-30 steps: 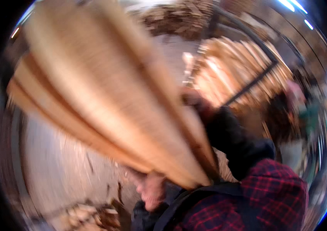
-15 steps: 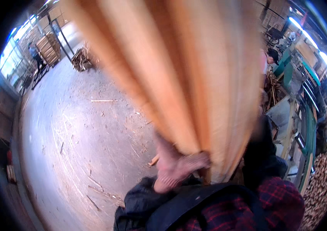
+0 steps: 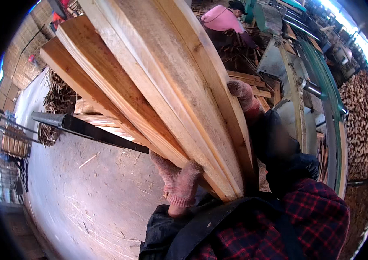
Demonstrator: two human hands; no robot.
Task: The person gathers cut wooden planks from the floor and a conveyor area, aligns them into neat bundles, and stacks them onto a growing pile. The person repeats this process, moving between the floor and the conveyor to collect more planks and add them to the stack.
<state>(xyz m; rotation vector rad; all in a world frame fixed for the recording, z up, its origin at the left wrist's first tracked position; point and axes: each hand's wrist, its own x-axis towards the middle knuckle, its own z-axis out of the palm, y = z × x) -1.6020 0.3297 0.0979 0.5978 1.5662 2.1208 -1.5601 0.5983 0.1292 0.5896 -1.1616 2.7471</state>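
A bundle of long sawn wooden planks (image 3: pixel 162 82) rises from my waist toward the upper left, its far ends fanned apart. My left hand (image 3: pixel 177 180), in a dusty pinkish knit glove, is closed around the near left edge of the bundle, the thumb lying on top. On the bundle's right side, my right hand (image 3: pixel 244 97) wears a similar glove and presses its fingers against the outer plank; part of this hand is hidden by the wood and the dark sleeve. The planks' near ends rest close against my dark apron (image 3: pixel 205 223).
A black metal bar (image 3: pixel 93 132) juts out behind the planks, near pale stacked wood (image 3: pixel 99 121). A person in pink (image 3: pixel 223 19) bends over scrap wood beyond. To the right stand a green machine (image 3: pixel 333 117) and a tall wood stack (image 3: pixel 361 125). Thin sticks litter the floor (image 3: pixel 106 190).
My view has turned to the right, and the planks now lean more to the left. The right hand and the black bar have come into sight. My left hand keeps its hold.
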